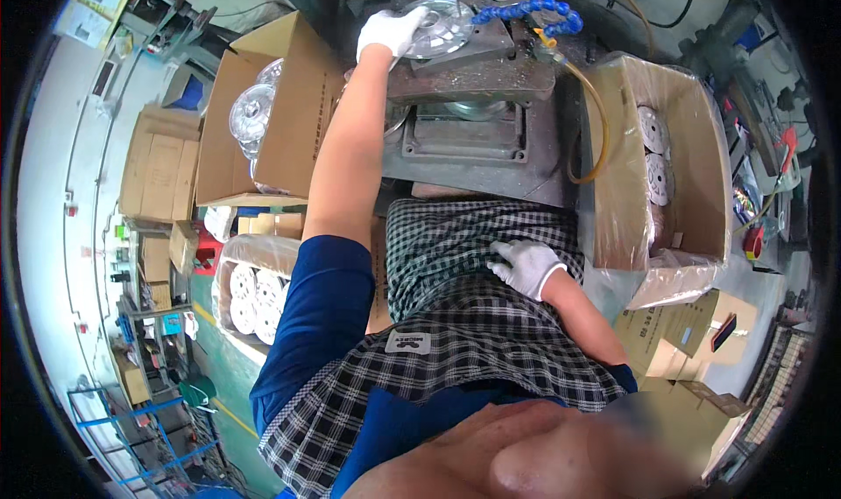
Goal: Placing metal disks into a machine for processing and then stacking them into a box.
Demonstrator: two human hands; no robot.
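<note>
A shiny round metal disc (448, 31) with cut-outs lies on the machine's metal block at the top middle. My left hand (392, 33), in a white glove, reaches forward and grips the disc's left side, its fingers over the top face. The underside of that grip is hidden. On my lap rests my right hand (528, 268), also white-gloved. Its fingers are a little apart on the checked apron (473, 236), with nothing held. Just right of the disc, a blue segmented hose (530, 8) bends over the block.
An open carton (285, 122) of shiny discs stands at left. At right, a plastic-lined carton (692, 166) holds matte discs. Another lined carton (229, 276) with stacked discs sits lower left. A yellowish hose (603, 122) with an orange valve loops beside the machine base (464, 135).
</note>
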